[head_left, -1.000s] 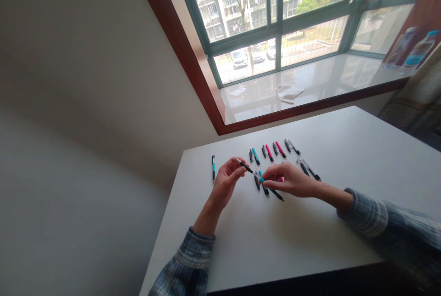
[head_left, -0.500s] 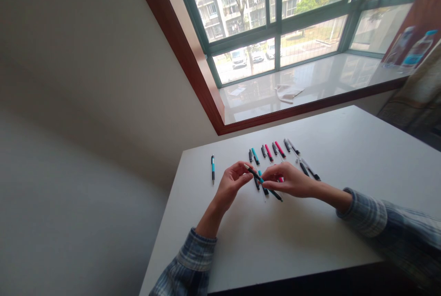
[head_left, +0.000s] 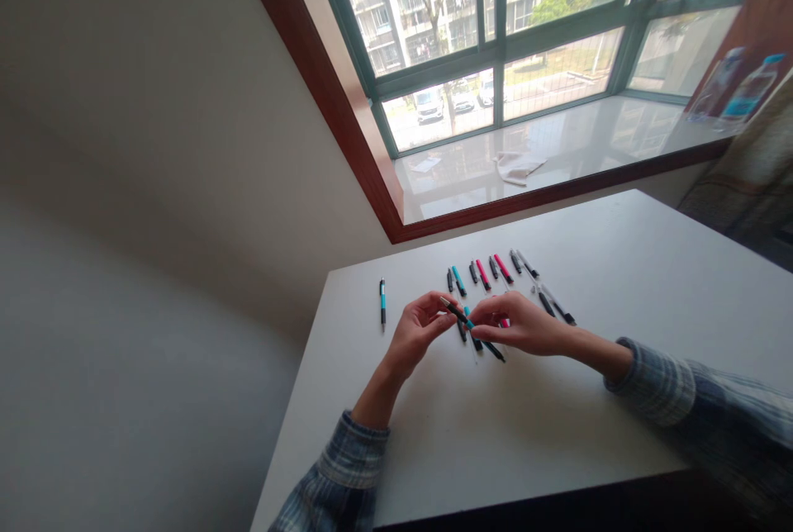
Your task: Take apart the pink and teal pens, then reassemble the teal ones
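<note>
Between my two hands, above the white table (head_left: pixel 446 449), is a slanting black-and-turquoise pen (head_left: pixel 457 313). My left hand (head_left: pixel 422 329) pinches it near its silver tip at the upper left. On its turquoise middle, my right hand (head_left: pixel 517 323) closes with thumb and fingers, and the black end sticks out below. Beneath and behind the hands lie pen parts, some partly covered: a turquoise barrel piece (head_left: pixel 458 280), pink barrel pieces (head_left: pixel 483 274) and black pieces (head_left: pixel 450 280). Off to the left of my left hand lies a whole turquoise-and-black pen (head_left: pixel 382 305).
More pen parts, such as a black piece (head_left: pixel 546 303) and a clear-and-black piece (head_left: pixel 561 305), lie right of the hands. Behind the table, a windowsill (head_left: pixel 458 185) holds a crumpled cloth (head_left: pixel 519 168) and plastic bottles (head_left: pixel 752 90). A wall (head_left: pixel 154 226) rises on the left.
Both hands stay almost in place around the pen. Its lower black end has shifted very slightly up and left; the parts on the table lie as before.
</note>
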Demonstrator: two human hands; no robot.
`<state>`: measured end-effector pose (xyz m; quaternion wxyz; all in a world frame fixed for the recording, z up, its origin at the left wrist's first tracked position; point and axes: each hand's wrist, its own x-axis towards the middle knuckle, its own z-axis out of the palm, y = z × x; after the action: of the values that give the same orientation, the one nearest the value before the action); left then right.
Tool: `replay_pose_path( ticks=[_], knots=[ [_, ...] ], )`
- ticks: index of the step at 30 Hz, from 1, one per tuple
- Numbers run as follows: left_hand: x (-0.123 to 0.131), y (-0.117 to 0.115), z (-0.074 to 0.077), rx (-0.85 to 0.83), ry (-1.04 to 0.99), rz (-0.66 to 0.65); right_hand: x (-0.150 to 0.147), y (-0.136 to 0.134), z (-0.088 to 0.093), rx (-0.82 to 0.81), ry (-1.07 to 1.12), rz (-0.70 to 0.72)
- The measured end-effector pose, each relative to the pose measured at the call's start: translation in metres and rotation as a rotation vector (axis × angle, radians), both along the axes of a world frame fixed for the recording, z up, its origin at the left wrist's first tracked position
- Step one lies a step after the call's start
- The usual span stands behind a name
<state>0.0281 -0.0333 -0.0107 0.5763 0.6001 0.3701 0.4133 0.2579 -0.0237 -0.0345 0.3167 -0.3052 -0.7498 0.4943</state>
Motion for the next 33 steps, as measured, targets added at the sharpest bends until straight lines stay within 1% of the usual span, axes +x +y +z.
replay_pose_path(
  ticks=[4,7,10,14,21,24,27,33],
  knots=[
    [0.0,0.0,-0.003,0.006,0.001,0.023,0.0,0.0,0.005,0.011,0.042,-0.008],
    [0.001,0.001,-0.005,0.026,0.041,0.038,0.0,0.001,0.007,0.034,0.08,-0.06],
    [0.003,-0.001,-0.007,0.056,0.109,0.011,0.0,0.002,0.007,0.039,0.114,-0.095],
    [0.008,-0.005,-0.01,0.06,0.178,-0.02,0.001,0.003,0.006,0.026,0.155,-0.098],
    [0.012,-0.008,-0.011,0.064,0.195,-0.023,0.001,0.004,0.005,0.048,0.117,-0.109],
    [0.011,-0.006,-0.01,0.076,0.192,-0.024,0.003,0.005,0.005,0.016,0.163,-0.147],
    [0.009,-0.006,-0.011,0.075,0.207,0.011,0.005,0.008,0.005,-0.019,0.226,-0.213],
    [0.01,-0.009,-0.013,0.067,0.242,0.018,0.009,0.012,0.006,-0.025,0.259,-0.236]
  ],
)
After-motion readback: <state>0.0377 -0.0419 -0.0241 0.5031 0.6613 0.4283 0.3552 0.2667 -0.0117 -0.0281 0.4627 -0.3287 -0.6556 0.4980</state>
